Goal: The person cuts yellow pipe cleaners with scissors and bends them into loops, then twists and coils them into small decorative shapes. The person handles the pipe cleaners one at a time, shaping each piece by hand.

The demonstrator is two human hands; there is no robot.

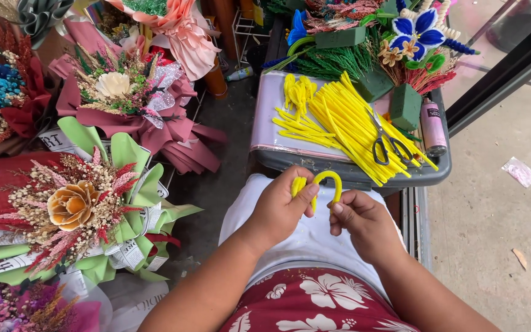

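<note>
Your left hand (281, 209) and your right hand (361, 218) are both over your lap, just in front of the grey tray (428, 175). Together they hold one yellow pipe cleaner (327, 177), which is bent into an arch between them. The fingers of your left hand are closed around one end of it, with the thumb pressing on the folded yellow part. The thumb and fingertips of your right hand are pinched on the other end, and the remaining fingers are curled in.

On the tray, a big pile of straight yellow pipe cleaners (339, 120) lies on a pale purple board (268, 117). A pair of scissors (385, 141) with black handles rests on top of the pile. Beside the scissors there are green foam blocks (405, 106) and a pink spray can (432, 128) lying on its side. A blue and white pipe-cleaner flower (418, 27) stands behind them.

On your left, on the floor, stand dried-flower bouquets: one in green paper (84, 206) and one in dark pink paper (127, 92).
</note>
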